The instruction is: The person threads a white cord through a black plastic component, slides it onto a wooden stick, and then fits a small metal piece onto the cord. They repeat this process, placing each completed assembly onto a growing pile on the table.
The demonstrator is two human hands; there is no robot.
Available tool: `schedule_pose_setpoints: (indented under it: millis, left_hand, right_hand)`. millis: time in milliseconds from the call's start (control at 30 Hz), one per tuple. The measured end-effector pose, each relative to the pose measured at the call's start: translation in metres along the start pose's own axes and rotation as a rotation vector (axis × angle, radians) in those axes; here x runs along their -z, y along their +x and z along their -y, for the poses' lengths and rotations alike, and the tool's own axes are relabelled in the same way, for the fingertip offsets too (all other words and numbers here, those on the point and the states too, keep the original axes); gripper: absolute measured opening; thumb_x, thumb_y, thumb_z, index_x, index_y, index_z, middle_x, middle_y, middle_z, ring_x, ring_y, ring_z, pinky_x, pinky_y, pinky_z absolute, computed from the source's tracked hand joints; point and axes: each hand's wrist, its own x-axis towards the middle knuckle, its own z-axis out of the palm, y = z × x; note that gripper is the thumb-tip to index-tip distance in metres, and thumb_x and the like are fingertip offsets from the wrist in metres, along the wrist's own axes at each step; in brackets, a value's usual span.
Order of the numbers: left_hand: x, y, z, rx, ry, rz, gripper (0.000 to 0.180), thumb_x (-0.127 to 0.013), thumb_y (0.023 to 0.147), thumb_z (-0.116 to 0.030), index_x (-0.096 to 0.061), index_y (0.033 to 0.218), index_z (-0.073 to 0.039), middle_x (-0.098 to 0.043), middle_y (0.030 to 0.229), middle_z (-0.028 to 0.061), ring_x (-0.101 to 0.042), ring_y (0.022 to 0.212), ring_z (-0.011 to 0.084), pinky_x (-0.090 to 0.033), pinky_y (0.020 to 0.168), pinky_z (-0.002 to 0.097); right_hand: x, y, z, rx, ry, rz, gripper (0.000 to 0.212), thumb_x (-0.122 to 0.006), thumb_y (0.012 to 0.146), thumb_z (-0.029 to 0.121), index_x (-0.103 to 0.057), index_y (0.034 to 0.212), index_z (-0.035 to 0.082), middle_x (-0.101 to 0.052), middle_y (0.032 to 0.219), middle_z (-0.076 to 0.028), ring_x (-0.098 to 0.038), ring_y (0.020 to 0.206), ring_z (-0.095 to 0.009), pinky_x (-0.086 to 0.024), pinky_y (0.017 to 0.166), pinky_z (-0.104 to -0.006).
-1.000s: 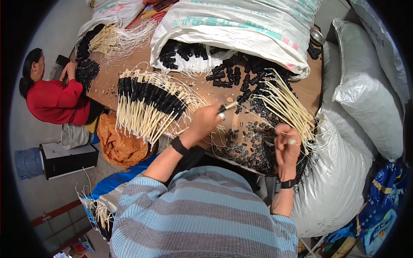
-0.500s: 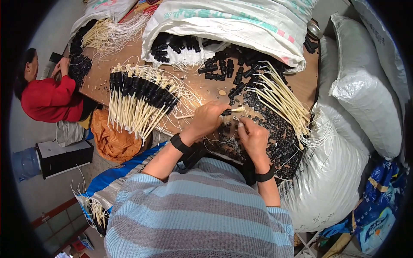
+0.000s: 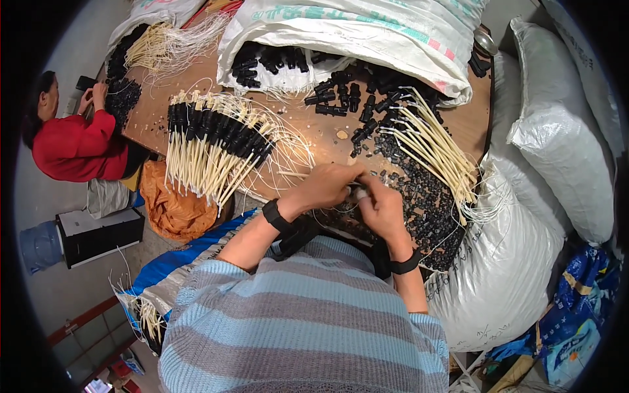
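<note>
My left hand (image 3: 325, 186) is closed round a thin cream rod (image 3: 290, 174), whose end sticks out to the left; the black plastic sleeve on it is now hidden by the fingers. Touching its fingertips, my right hand (image 3: 382, 208) is closed, pinching at a thin white string that is mostly covered. To the left lies a fanned row of cream rods with black sleeves (image 3: 219, 134), their white strings trailing right. Bare cream rods (image 3: 438, 150) lie in a bundle at the right. Small black plastic bits (image 3: 429, 206) are spread beside and beyond my right hand.
A white woven sack (image 3: 354, 33) spills black plastic sleeves (image 3: 354, 97) onto the wooden table (image 3: 180, 82). Stuffed white sacks (image 3: 504, 255) crowd the right edge. A person in red (image 3: 78, 147) sits at the far left, near an orange sack (image 3: 173, 203).
My hands have come together, the right one moving up and left against the left fingers. The black sleeve and the string end, visible before, are now covered.
</note>
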Motion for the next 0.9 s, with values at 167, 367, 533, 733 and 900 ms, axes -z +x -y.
schedule_pose_setpoints:
  millis: [167,367,533,733,900]
  left_hand:
    - [0.000,0.001,0.002,0.032,-0.329,0.024,0.036,-0.062,0.068,0.007,-0.063,0.101,-0.006,-0.066,0.091,0.0103,-0.064,0.086,0.0283,-0.050,0.075,0.0347]
    - [0.003,-0.005,0.009,-0.263,-0.275,-0.246,0.018,-0.065,0.066,0.008,-0.065,0.077,-0.006,-0.064,0.081,0.0042,-0.062,0.078,0.0193,-0.049,0.069,0.0302]
    - [-0.011,0.006,0.011,-0.097,-0.230,-0.233,0.018,-0.067,0.067,0.000,-0.064,0.084,-0.005,-0.061,0.079,0.0067,-0.061,0.076,0.0215,-0.048,0.066,0.0304]
    - [-0.029,0.039,0.062,-0.083,0.192,-0.344,0.022,-0.063,0.067,0.002,-0.062,0.089,-0.003,-0.055,0.071,0.0111,-0.055,0.064,0.0249,-0.045,0.060,0.0346]
    - [-0.016,0.027,0.034,0.108,-0.190,-0.311,0.020,-0.065,0.068,0.002,-0.066,0.086,-0.005,-0.060,0.074,0.0083,-0.059,0.067,0.0181,-0.047,0.060,0.0308]
  right_hand:
    - [-0.003,-0.004,-0.006,0.137,-0.064,0.036,0.016,-0.062,0.086,0.010,-0.061,0.102,0.004,-0.063,0.073,-0.018,-0.064,0.065,-0.035,-0.050,0.058,-0.0392]
    - [-0.007,-0.007,-0.006,0.118,0.122,-0.007,0.016,-0.062,0.088,0.011,-0.064,0.102,0.004,-0.063,0.070,-0.016,-0.065,0.063,-0.030,-0.049,0.057,-0.0364]
    - [-0.011,-0.015,-0.014,0.077,0.004,-0.059,0.013,-0.061,0.088,0.009,-0.067,0.098,0.003,-0.062,0.065,-0.010,-0.062,0.056,-0.019,-0.046,0.053,-0.0304]
    - [0.002,-0.019,-0.013,-0.309,0.212,-0.088,0.011,-0.062,0.087,0.010,-0.066,0.090,0.000,-0.053,0.061,0.001,-0.045,0.057,-0.005,-0.038,0.053,-0.0233]
    - [-0.004,-0.018,-0.029,-0.399,0.282,-0.134,0.010,-0.062,0.088,0.009,-0.066,0.089,0.001,-0.047,0.061,0.007,-0.040,0.058,-0.002,-0.033,0.051,-0.0225]
